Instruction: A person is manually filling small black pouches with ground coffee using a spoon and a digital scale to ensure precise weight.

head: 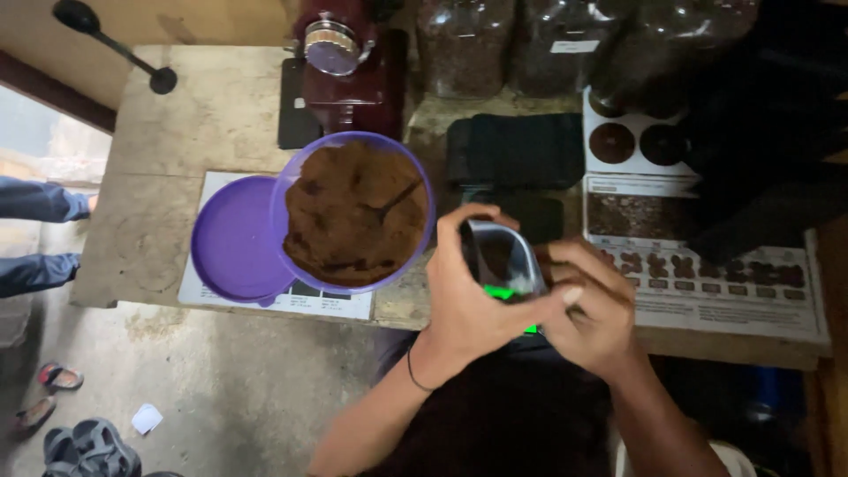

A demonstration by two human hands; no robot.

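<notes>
Low centre of the frame: left hand (pixel 473 296) wrapped around a small dark pouch (pixel 499 258) with its mouth open, grip closed on the pouch's left side, a dark band at the wrist. Just right of it, right hand (pixel 592 305), fingers curled, grip pinching the pouch's right edge. A green glow showing below the pouch, between the two hands.

Left of the hands, on the worktop (pixel 177 177): a purple tub (pixel 353 212) full of brown powder, a spoon (pixel 393 201) stuck in it. Touching the tub's left side, its purple lid (pixel 231 240) lying flat on a white printed sheet (pixel 291 305).

Right of centre: a printed chart (pixel 707 283) with pictures of brown beans.

Farther up: a black folded cloth (pixel 517 150), a dark red grinder (pixel 349 79) behind the tub, big bags of brown beans (pixel 468 44) along the top edge.

Upper left corner: a black ladle (pixel 110 40). Lower left, on the floor: sandals (pixel 84 442); at the left edge, another person's blue-clad legs (pixel 35 234).
</notes>
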